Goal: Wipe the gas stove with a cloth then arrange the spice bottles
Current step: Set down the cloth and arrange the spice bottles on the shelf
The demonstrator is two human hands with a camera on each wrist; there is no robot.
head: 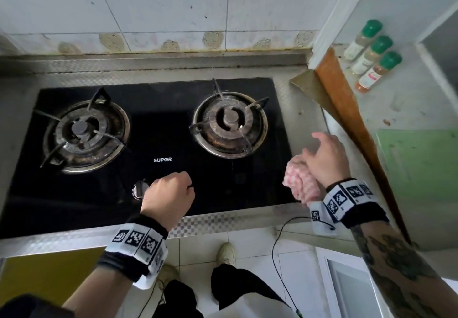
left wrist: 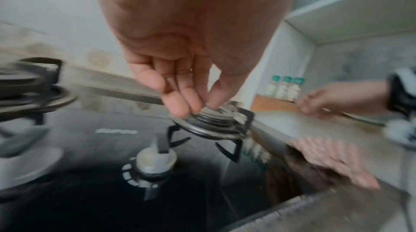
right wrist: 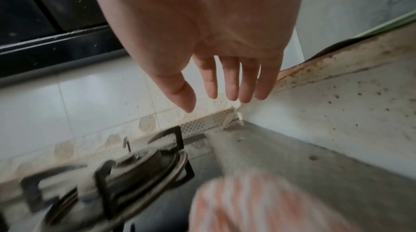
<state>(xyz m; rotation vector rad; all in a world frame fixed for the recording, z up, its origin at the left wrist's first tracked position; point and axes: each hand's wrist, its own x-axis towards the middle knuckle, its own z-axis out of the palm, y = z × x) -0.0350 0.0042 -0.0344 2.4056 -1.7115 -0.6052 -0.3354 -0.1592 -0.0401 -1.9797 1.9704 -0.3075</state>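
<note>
The black glass gas stove [head: 161, 141] has two burners, one on the left [head: 83, 131] and one on the right [head: 229, 121]. My left hand [head: 171, 191] hovers over the front middle, fingers loosely curled [left wrist: 180, 104] and empty, just above a control knob [left wrist: 155, 161]. My right hand [head: 322, 154] hangs at the stove's right edge with fingers [right wrist: 231, 90] straight and spread. The pink-and-white checked cloth [head: 297, 181] lies bunched under that wrist at the front right corner [right wrist: 258, 205], not gripped. Three green-capped spice bottles [head: 371, 57] stand in a row on the right counter.
A second knob [head: 139, 190] shows left of my left hand. A brown wooden edge [head: 347, 109] separates the stove recess from the higher right counter, where a green board [head: 418, 159] lies. A black cable [head: 280, 243] hangs in front. The tiled wall [head: 173, 7] stands behind.
</note>
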